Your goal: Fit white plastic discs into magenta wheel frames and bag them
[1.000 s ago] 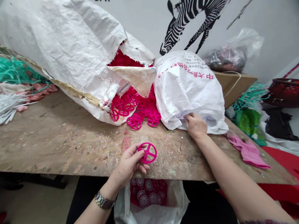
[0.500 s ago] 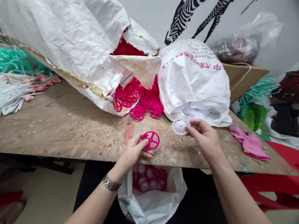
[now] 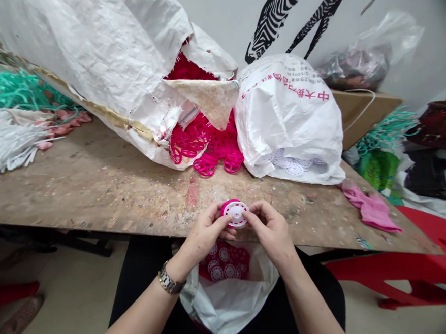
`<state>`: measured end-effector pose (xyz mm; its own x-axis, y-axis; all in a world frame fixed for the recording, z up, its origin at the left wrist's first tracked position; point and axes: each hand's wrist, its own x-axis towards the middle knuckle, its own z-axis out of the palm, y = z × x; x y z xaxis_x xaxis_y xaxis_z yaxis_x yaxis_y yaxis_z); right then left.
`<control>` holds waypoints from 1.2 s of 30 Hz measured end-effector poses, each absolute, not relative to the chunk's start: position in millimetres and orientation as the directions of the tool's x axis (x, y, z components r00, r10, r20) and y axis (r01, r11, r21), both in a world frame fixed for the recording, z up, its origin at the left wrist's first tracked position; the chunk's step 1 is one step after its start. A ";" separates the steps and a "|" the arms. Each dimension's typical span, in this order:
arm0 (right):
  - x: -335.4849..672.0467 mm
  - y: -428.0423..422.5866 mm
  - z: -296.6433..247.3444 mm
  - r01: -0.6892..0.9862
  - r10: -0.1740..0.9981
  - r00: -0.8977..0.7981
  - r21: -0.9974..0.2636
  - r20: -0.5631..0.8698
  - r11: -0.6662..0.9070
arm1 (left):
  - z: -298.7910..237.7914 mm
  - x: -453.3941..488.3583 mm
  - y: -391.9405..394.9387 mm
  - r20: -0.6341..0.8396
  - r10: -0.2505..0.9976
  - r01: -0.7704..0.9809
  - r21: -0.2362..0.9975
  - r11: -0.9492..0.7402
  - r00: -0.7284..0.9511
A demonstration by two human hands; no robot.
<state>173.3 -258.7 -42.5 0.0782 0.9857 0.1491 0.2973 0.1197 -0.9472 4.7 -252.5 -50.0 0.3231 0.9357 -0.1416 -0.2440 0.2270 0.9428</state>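
Over the table's front edge, my left hand (image 3: 208,226) pinches a pink plastic spoked wheel (image 3: 223,206) by its left side. A white perforated disc (image 3: 236,213) lies against the wheel's face, with pink showing through its slots. My right hand (image 3: 270,228) grips the disc's right edge between thumb and fingers. Below, an open white sack (image 3: 233,309) between my legs holds pink and white discs (image 3: 225,263) put together. Loose pink wheels (image 3: 217,144) spill from a large torn sack (image 3: 105,68). More white discs (image 3: 293,165) show at the mouth of a printed white bag (image 3: 292,116).
The worn wooden table (image 3: 94,181) carries white strips (image 3: 10,136) and green strands (image 3: 19,89) at left. A pink cloth (image 3: 371,207) lies at its right end, beside a red stool (image 3: 413,260). A cardboard box (image 3: 368,111) stands behind.
My right hand has moved left and brought the white disc onto the pink wheel's face. My left hand stays nearly in place with the wheel.
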 end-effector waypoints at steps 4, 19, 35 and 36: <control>170.6 -264.0 -41.4 0.376 0.972 0.131 -0.917 0.193 0.132 | -50.7 4.5 -256.5 -0.097 0.951 -0.238 0.956 0.171 0.292; 173.4 -278.8 -34.4 0.249 0.996 -0.029 -0.964 0.084 0.089 | -46.1 -0.6 -265.0 0.060 0.910 -0.101 0.995 -0.020 0.410; 169.9 -287.0 -35.4 0.257 0.992 0.057 -0.961 0.115 0.097 | -44.3 4.2 -267.5 0.183 0.915 0.135 0.960 -0.246 0.360; 170.1 -285.6 -36.6 0.226 0.994 0.056 -0.971 0.092 0.077 | -42.6 3.9 -267.2 0.161 0.910 0.144 0.962 -0.230 0.381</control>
<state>170.1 -285.6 -36.6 0.0562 0.9942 0.0916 0.2256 0.0767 -0.9712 3.9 -267.2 -42.6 0.3812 0.9104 0.1608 0.1443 -0.2304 0.9623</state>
